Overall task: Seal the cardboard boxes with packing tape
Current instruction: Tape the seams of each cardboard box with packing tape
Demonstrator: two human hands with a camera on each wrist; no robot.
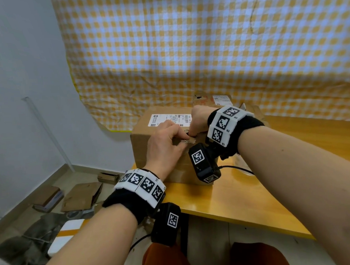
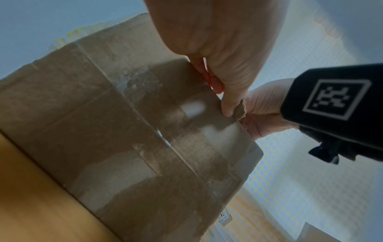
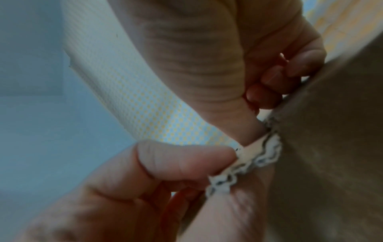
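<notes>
A brown cardboard box (image 1: 142,142) with a white shipping label (image 1: 169,119) stands on the yellow table (image 1: 244,199). My left hand (image 1: 185,141) pinches a torn, crumpled cardboard scrap (image 1: 190,141) at the box's near top edge. The left wrist view shows that scrap (image 2: 239,112) between thumb and finger of the left hand (image 2: 230,111). My right hand (image 1: 191,133) curls its fingers over the same edge right beside it. In the right wrist view the right hand (image 3: 267,111) has its thumb tip against the wavy scrap (image 3: 248,161). Old glossy tape (image 2: 116,176) covers the box's side.
A second labelled box (image 1: 213,99) stands behind the first, against the yellow checked cloth (image 1: 186,50). On the floor at the left lie flattened cardboard (image 1: 82,196), a grey roll (image 1: 78,214), white foam (image 1: 64,237) and a grey cloth. A black cable (image 1: 234,167) runs across the table.
</notes>
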